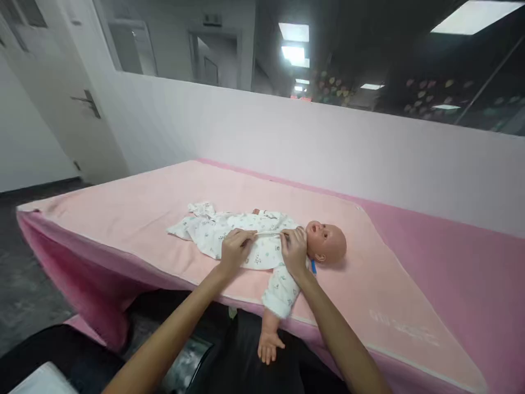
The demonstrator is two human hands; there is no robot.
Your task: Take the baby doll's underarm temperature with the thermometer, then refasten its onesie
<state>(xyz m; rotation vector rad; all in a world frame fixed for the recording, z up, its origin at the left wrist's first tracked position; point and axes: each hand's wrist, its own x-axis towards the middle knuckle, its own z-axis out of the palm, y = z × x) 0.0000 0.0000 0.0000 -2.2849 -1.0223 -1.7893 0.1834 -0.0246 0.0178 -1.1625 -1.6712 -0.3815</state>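
Observation:
A baby doll (329, 241) lies on its back on the table, head to the right, wearing a white patterned baby romper (209, 232). My left hand (237, 249) pinches the romper's front edge at the belly. Close to the doll's neck, my right hand (294, 249) grips the same edge near the collar. Between the two hands the white edge is drawn straight. One doll arm (270, 334) hangs over the table's near side with its sleeve on. The other arm is mostly hidden, with only a bit of it showing at the far side.
A peach towel (135, 205) covers most of the table over a pink cloth (447, 251). A small blue tag (313, 266) shows beside the doll's neck. Behind stands a white wall (246, 131) with a dark window above. A door (61, 98) is at the left.

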